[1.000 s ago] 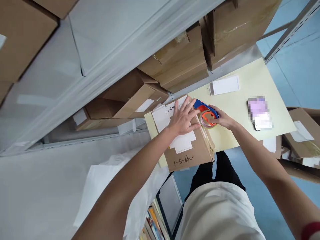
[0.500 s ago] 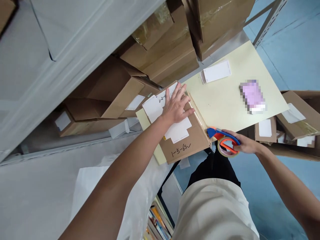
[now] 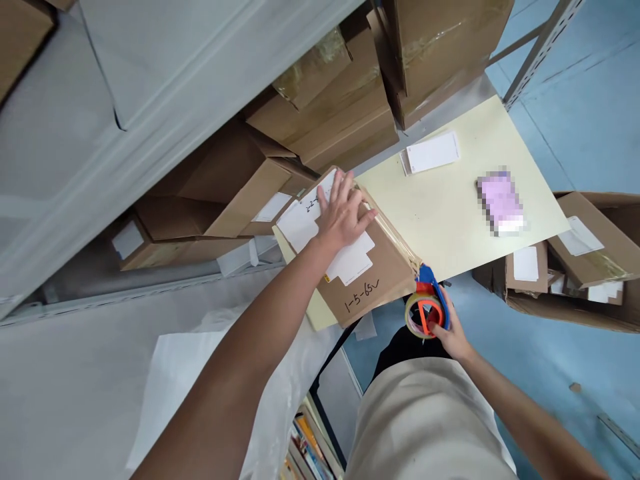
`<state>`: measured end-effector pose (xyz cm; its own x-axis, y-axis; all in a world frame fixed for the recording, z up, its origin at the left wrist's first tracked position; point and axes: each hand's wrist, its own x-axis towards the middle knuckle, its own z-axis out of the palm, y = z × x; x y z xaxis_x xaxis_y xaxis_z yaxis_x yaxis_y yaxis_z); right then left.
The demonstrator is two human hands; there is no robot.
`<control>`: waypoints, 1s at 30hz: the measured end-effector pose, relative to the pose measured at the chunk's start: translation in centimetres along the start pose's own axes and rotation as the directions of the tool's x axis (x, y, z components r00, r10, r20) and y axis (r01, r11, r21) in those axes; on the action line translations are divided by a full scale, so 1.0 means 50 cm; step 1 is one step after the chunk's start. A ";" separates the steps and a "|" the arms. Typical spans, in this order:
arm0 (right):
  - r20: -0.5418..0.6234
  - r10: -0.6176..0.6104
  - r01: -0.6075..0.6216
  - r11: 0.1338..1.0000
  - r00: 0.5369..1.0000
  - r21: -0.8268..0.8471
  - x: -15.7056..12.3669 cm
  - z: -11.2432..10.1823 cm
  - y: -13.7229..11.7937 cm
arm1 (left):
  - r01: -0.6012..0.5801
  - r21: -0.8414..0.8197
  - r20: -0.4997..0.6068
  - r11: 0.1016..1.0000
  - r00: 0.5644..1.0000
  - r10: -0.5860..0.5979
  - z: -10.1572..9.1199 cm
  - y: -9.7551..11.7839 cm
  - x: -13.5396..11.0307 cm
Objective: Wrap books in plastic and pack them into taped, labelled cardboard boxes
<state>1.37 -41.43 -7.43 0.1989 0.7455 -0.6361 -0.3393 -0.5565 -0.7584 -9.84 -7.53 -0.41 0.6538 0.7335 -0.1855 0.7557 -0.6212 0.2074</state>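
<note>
A cardboard box [image 3: 385,263] lies on the pale tabletop [image 3: 430,213], with white labels [image 3: 353,263] and handwriting on its top. My left hand [image 3: 343,210] presses on that top with fingers spread. In my right hand [image 3: 453,330] is a blue and orange tape dispenser [image 3: 430,300] carrying a roll of clear tape. Its blue head meets the box's near right corner. Shiny tape [image 3: 390,227] runs along the right edge of the box up to that corner.
White cards [image 3: 433,152] and a blurred pink item [image 3: 500,202] lie on the table. Cardboard boxes [image 3: 325,120] fill the shelf behind. An open carton [image 3: 575,313] with smaller boxes stands on the floor at right. Books [image 3: 313,447] are below at the front.
My right hand has turned the tape dispenser downward and moved it slightly left and toward me around the box corner. My left hand stays on the box, which has shifted slightly left in view.
</note>
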 end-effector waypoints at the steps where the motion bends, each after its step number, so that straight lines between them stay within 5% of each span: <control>1: -0.013 -0.004 0.004 1.000 1.000 0.011 0.027 0.005 -0.019 | 0.088 -0.001 -0.024 0.996 0.996 -0.088 0.004 -0.014 -0.001; 4: -0.003 -0.060 0.060 0.998 0.998 0.022 0.148 -0.006 -0.109 | 0.316 -0.050 -0.152 0.947 0.935 -0.320 0.012 -0.060 -0.019; 7: 0.125 -0.102 0.103 0.995 0.987 -0.006 0.284 -0.041 -0.224 | 0.333 -0.057 -0.214 0.941 0.917 -0.337 0.009 -0.075 -0.054; 10: 0.312 -0.003 0.013 1.000 0.950 -0.028 0.377 -0.069 -0.317 | 0.140 -0.011 -0.049 0.990 0.989 -0.140 -0.007 -0.034 -0.078; 13: 0.380 0.073 -0.056 0.997 0.922 -0.057 0.405 -0.074 -0.354 | -0.156 -0.047 0.142 0.987 0.977 0.161 -0.019 0.035 -0.073; 17: 0.359 0.014 0.017 0.996 0.933 -0.084 0.391 -0.058 -0.345 | -0.258 -0.063 0.168 0.964 0.949 0.265 -0.019 0.086 -0.053; 22: 0.320 0.000 0.047 0.989 0.947 -0.139 0.316 -0.088 -0.302 | -0.231 -0.046 0.151 0.972 0.960 0.235 -0.006 0.081 -0.051; 26: 0.336 0.086 -0.025 0.983 0.938 -0.181 0.177 -0.137 -0.202 | -0.233 -0.051 0.133 0.971 0.962 0.238 0.001 0.079 -0.050; 30: 0.248 0.058 -0.032 0.994 0.967 -0.109 0.067 -0.109 -0.077 | -0.233 -0.055 0.119 0.971 0.964 0.238 0.004 0.082 -0.048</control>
<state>8.38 -38.79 -7.39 -0.0554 0.7794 -0.6240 -0.2433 -0.6167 -0.7486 -8.29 -11.87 0.71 0.8144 0.5267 -0.2437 0.5796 -0.7588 0.2971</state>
